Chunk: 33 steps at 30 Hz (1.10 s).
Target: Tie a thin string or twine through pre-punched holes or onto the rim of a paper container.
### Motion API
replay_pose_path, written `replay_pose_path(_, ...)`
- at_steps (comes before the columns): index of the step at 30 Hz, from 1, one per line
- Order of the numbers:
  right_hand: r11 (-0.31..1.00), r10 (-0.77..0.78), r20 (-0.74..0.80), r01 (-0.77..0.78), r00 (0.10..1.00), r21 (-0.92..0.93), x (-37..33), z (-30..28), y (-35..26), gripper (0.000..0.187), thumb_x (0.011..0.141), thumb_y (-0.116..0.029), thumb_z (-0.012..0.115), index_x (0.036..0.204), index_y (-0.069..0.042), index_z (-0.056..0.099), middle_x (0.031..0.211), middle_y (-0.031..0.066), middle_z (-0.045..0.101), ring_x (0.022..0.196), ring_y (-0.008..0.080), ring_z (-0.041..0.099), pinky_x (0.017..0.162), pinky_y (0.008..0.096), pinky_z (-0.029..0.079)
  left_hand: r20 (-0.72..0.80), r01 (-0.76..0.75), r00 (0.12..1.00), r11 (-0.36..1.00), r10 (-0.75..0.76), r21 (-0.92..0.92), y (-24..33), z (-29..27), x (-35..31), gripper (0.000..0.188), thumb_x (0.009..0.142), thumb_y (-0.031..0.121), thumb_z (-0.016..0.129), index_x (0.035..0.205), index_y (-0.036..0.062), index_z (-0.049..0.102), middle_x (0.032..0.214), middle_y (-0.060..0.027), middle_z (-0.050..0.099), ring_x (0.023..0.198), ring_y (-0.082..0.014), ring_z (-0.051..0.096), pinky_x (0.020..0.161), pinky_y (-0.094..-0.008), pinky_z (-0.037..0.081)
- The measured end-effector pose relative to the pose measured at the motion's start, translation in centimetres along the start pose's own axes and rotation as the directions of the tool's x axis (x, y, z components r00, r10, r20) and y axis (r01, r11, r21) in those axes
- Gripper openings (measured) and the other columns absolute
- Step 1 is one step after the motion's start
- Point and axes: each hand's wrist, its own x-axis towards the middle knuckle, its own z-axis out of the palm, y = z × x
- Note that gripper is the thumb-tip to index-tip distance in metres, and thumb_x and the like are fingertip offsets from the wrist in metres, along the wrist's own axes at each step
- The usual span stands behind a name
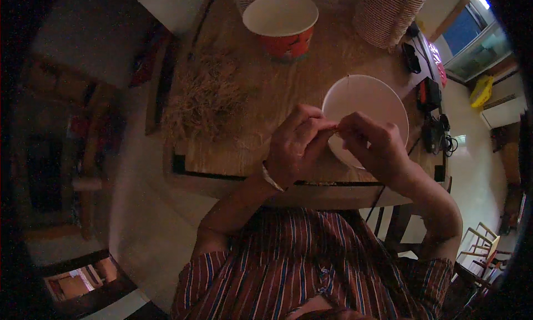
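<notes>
My left hand (pixel 297 145), with a pale bracelet at its wrist, and my right hand (pixel 377 145) meet fingertip to fingertip over the near left side of a white paper bowl (pixel 383 95). Both pinch at a tiny orange-brown bit between them, too small to make out. A thin strand seems to stick up by the bowl's far rim. Left of my hands, a tangled heap of thin, dry, brownish stems (pixel 205 95) lies on the wooden table (pixel 261 89). My fingers and palms hide part of the bowl's near side.
A red-printed paper tub (pixel 283 28) stands at the far middle, with a stack of cups or tubs behind it. Another tall stack (pixel 388 14) is at the far right. Black adapters and cables (pixel 433 128) crowd the right edge. A yellow bag (pixel 481 92) hangs beyond.
</notes>
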Motion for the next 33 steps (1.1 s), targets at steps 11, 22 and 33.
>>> replay_pose_path(11,0.994,0.047,-0.011,-0.048,0.999,-0.099,-0.1,0.0,-0.8,0.012,0.082,0.003,0.061,0.090,-0.003,0.055,0.075,0.0060,0.059,0.068,0.0118,0.065,0.057,0.0283,0.050,0.005,0.047,0.999,0.999,-0.047,0.023,0.1,-0.5,-0.1,0.016,0.082,0.004,0.067,0.097,0.0057,0.063,0.095,-0.0115,0.057,0.083,-0.0275,0.061,0.068,-0.0356,0.052)
replay_pose_path(22,0.970,0.192,-0.014,-0.188,0.981,0.152,0.1,0.3,-0.8,0.012,0.082,-0.004,0.062,0.091,-0.007,0.054,0.079,0.0143,0.063,0.077,0.0363,0.065,0.063,0.0392,0.051,0.035,0.106,0.994,0.993,-0.105,-0.042,0.2,-0.8,-0.3,0.016,0.083,0.009,0.069,0.098,0.0064,0.063,0.095,-0.0108,0.055,0.082,-0.0269,0.060,0.068,-0.0356,0.051)
replay_pose_path(33,0.971,0.189,0.008,-0.188,0.982,0.150,-0.2,0.2,-1.0,0.005,0.091,-0.004,0.057,0.092,-0.002,0.053,0.079,0.0040,0.060,0.068,0.0092,0.063,0.052,0.0235,0.050,0.051,0.136,0.990,0.980,-0.130,-0.143,1.2,-1.1,0.4,0.016,0.081,0.006,0.068,0.096,0.0052,0.062,0.092,-0.0100,0.052,0.082,-0.0261,0.059,0.070,-0.0344,0.051)
